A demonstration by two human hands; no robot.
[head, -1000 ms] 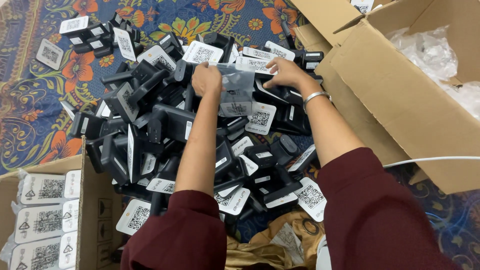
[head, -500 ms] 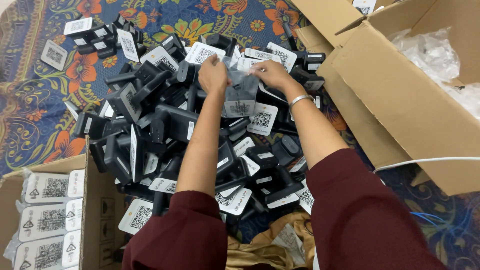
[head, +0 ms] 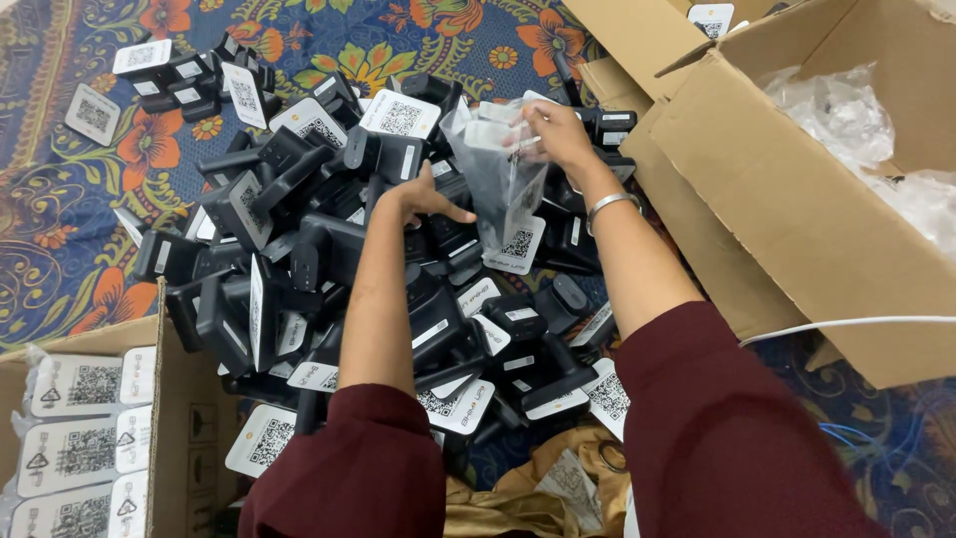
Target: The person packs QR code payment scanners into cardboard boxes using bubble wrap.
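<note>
- Nearest, bottom left: open carton (head: 174, 418) w/ bagged units stacked inside, white code labels facing up.
- Bottom centre: tan cloth (head: 518, 498) under the near edge of the pile, betw. the two maroon sleeves.
- Mid: big pile of black devices (head: 299, 259), many w/ white square labels, heaped every which way on a floral mat (head: 60, 219).
- Left hand (head: 423, 199) low over the pile, palm down, fingers loosely spread & pointing right toward the bag's lower part; looks just beside it, can't tell if touching. Holds nothing I can see.
- Clear plastic bag (head: 498, 174) lifted above the pile, hanging approx. vertical: long axis up-down, mouth end up at the right hand, bottom end down near a labelled unit. Dark device inside, blurry.
- Right hand (head: 558, 130) pinches the bag's top edge, fingers closed on the plastic; metal bangle (head: 609, 204) on the wrist.
- Right side: large brown box (head: 797, 219), flaps open, crumpled clear plastic (head: 846, 110) inside.
- Far, top left: a few more black labelled units (head: 169, 75) loose on the mat, apart from the pile.
</note>
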